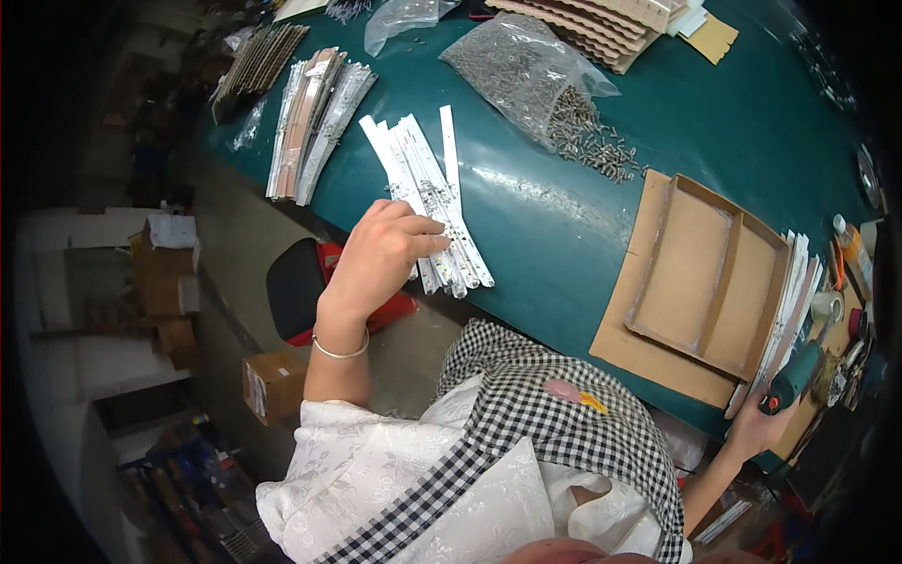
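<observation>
My left hand (383, 246) reaches over a fanned pile of narrow white strips (413, 155) near the table's front edge. Its thumb and forefinger are bent close together just above the strips; anything between their tips is too small to make out. Small metal screws (434, 199) lie scattered across the pile. At the far right, my right hand (759, 425) is closed around a dark green power tool (797, 376) with an orange spot at its end. That tool is beside another stack of white strips (789, 291).
A divided cardboard tray (681, 273) lies near the right hand. Farther back, a clear plastic bag (512, 70) spills screws (594, 141) onto the green table (526, 211). Bundled strips (315, 122) lie at the left, corrugated sheets (611, 23) at the back. A red-and-black chair (303, 287) stands below.
</observation>
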Motion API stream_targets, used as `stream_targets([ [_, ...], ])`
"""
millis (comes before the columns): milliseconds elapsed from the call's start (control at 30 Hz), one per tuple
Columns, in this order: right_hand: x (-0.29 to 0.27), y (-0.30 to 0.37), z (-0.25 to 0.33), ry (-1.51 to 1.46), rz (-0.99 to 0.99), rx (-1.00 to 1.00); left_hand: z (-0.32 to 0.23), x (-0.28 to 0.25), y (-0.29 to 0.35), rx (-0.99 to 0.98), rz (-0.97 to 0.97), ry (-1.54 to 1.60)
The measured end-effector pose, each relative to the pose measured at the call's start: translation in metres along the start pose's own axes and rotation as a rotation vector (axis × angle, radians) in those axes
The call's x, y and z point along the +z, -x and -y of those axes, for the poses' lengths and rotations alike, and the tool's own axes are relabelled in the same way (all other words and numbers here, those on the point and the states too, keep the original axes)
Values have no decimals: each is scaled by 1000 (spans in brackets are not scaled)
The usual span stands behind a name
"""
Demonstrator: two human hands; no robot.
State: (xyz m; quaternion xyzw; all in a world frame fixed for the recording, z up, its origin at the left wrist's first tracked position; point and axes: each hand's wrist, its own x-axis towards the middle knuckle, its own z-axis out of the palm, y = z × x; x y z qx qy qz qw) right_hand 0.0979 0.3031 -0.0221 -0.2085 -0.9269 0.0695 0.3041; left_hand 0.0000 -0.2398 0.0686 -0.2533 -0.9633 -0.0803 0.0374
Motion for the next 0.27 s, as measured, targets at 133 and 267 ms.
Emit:
stream_targets([
  [133, -2, 3, -14, -14, -3, 174, 14, 14, 11, -36, 32, 74],
  [267, -13, 6, -16, -557, -48, 226, 23, 23, 15, -6, 27, 132],
])
